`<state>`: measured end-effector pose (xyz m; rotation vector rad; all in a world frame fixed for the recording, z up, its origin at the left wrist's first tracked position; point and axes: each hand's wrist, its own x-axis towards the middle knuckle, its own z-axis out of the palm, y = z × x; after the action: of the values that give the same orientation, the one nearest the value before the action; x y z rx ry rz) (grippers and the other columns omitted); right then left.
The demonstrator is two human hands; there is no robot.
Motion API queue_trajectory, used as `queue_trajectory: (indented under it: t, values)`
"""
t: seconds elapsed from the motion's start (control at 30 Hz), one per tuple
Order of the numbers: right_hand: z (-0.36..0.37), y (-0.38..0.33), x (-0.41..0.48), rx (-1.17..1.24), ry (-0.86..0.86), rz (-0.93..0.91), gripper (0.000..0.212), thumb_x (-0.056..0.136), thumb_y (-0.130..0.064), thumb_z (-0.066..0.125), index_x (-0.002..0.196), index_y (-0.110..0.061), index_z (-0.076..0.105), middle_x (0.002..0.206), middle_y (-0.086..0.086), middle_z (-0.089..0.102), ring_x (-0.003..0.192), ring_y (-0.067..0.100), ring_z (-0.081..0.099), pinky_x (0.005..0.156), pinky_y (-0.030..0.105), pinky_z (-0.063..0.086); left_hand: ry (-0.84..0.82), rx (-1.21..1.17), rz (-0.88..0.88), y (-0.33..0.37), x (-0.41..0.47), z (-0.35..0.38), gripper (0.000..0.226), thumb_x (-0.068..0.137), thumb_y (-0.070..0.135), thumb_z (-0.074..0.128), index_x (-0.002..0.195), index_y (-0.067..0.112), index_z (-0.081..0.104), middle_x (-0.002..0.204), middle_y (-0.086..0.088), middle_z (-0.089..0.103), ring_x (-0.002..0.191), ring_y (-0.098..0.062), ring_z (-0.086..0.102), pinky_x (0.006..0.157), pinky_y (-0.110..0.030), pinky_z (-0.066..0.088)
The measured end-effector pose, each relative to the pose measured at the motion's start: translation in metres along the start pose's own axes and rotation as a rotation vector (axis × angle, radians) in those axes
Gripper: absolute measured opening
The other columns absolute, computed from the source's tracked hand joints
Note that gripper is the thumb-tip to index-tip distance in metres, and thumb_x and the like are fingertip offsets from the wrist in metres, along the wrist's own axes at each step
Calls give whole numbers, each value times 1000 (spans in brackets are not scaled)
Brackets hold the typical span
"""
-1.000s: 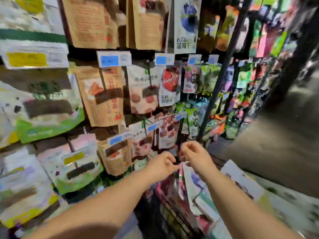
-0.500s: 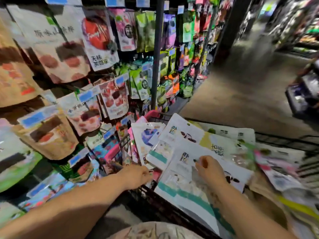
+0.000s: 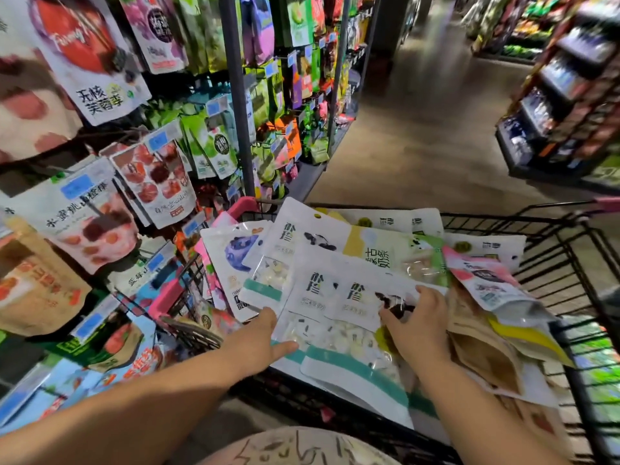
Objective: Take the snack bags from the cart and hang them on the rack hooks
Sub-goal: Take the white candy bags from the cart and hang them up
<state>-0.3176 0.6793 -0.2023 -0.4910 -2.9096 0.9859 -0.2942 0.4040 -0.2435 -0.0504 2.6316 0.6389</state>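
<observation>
Head view: right hand (image 3: 416, 327) pinches the top snack bag (image 3: 349, 340), lying on the pile in the cart (image 3: 570, 229), while the left hand's (image 3: 261, 340) straight fingers steady the pile's edge, likely so only 1 bag lifts for the rack (image 3: 236, 95).

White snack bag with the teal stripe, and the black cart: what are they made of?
White snack bag with a teal stripe: probably thin plastic film, glossy; it shines, and a clear window shows pale pieces inside. Black wire cart: likely metal with a dark coating, going by its thin, stiff bars in a grid.
</observation>
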Motion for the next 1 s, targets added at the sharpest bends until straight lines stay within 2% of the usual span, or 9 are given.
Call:
queue_trajectory:
  t: [0.13, 0.27, 0.37, 0.5, 0.57, 0.67, 0.73, 0.83, 1.0]
  values:
    - [3, 5, -1, -63, -52, 43, 80, 83, -46, 70, 143, -11, 32, 153, 9, 26, 142, 26, 26, 106, 44, 38, 89, -44, 16, 1, -1, 3, 55, 80, 63, 61, 102, 25, 28, 95, 5, 50, 87, -18, 55, 72, -32, 40]
    - [3, 10, 3, -49, -76, 149, 72, 81, -56, 66, 130, -11, 40, 132, 8, 46, 115, 30, 52, 88, 43, 50, 95, -27, 23, 1, -1, 3, 55, 80, 64, 59, 102, 25, 27, 96, 4, 51, 88, -19, 56, 72, -32, 37]
    - [1, 10, 7, -5, -70, 199, 69, 81, -57, 66, 126, -13, 39, 120, 6, 54, 104, 30, 57, 80, 39, 50, 73, -6, 18, 1, -1, 3, 54, 81, 65, 57, 102, 25, 26, 92, 4, 55, 85, -19, 58, 72, -32, 37]
    - [0, 8, 10, 56, -67, 312, 87, 81, -58, 67, 143, -15, 24, 137, 10, 51, 117, 35, 55, 93, 42, 49, 45, -19, 29, 1, -2, 1, 54, 83, 62, 57, 103, 25, 24, 88, 5, 53, 79, -20, 58, 71, -32, 45]
    - [-1, 9, 10, 96, -46, 329, 90, 81, -55, 69, 146, -16, 22, 143, 11, 47, 121, 36, 52, 92, 39, 47, 42, -31, 44, 1, -3, 1, 52, 85, 59, 58, 104, 25, 23, 84, 6, 51, 75, -18, 56, 67, -31, 44]
    - [-6, 7, 7, 160, 6, 319, 82, 79, -48, 75, 142, -16, 32, 138, 7, 52, 118, 33, 55, 89, 37, 44, 47, -64, 62, 1, -4, -1, 51, 85, 54, 60, 105, 23, 25, 83, 5, 49, 72, -16, 53, 62, -30, 39]
    - [-8, 3, 5, 210, 40, 285, 82, 77, -43, 78, 141, -14, 37, 141, 7, 51, 120, 30, 54, 91, 37, 44, 56, -77, 74, 0, -6, -1, 50, 85, 52, 62, 104, 23, 26, 86, 4, 49, 75, -16, 53, 63, -30, 40]
    - [-6, -3, 0, 262, 77, 245, 74, 74, -35, 83, 132, -9, 44, 132, 9, 56, 115, 30, 56, 83, 32, 44, 113, -96, 117, -2, -9, 0, 45, 84, 47, 65, 100, 22, 32, 94, 3, 46, 78, -15, 51, 67, -30, 43]
    - [-10, -10, 4, 427, 55, 319, 86, 75, -33, 82, 142, -11, 34, 131, 9, 56, 115, 31, 56, 86, 33, 43, 115, -40, 193, -7, -10, 0, 31, 87, 43, 63, 97, 26, 40, 108, 2, 35, 78, -14, 48, 77, -28, 46]
